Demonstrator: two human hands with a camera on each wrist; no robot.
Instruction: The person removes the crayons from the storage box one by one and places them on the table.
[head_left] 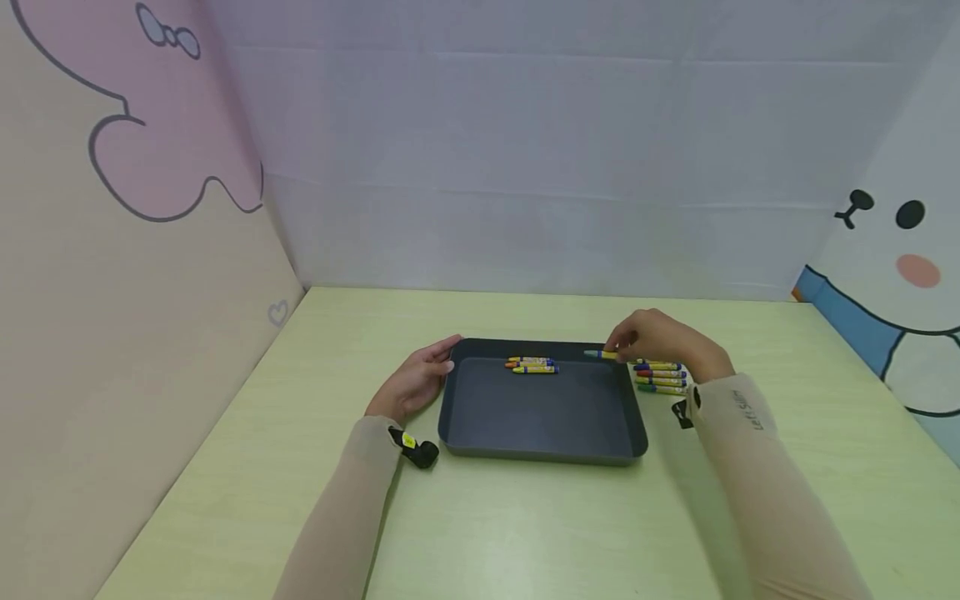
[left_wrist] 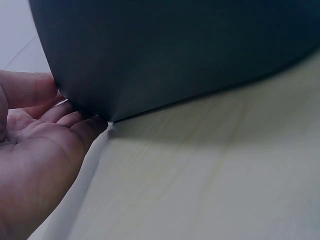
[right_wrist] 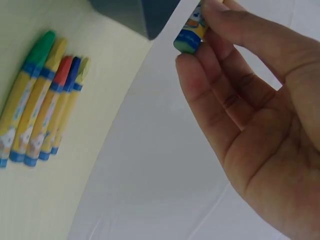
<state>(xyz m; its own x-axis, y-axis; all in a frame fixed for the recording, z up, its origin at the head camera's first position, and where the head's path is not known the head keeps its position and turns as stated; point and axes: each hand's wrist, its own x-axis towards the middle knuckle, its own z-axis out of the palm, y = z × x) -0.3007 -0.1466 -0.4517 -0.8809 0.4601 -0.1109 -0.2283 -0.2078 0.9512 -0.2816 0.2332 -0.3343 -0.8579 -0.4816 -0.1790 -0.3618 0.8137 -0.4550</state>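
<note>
Head view: the right hand pinches one crayon between thumb and fingertips, at the far right corner of the dark tray. This crayon's long axis runs left to right, roughly parallel to the tray's far wall, with its green tip pointing left over the rim. The tray interior lies to the left of the right hand and slightly nearer the person.

Three crayons already lie in the tray near its far wall, side by side, their axes also left to right. They sit well left of the held crayon, with bare tray floor between.

A row of loose crayons lies on the green bench just outside the tray's right wall, directly beneath the right hand; the right wrist view shows five.

Left hand: fingers relaxed and straight, palm against the tray's left wall near its far corner, gripping nothing. The right hand is the nearer to both crayon groups.

Obstruction: only the tray's right rim stands between the held crayon and the tray floor.
</note>
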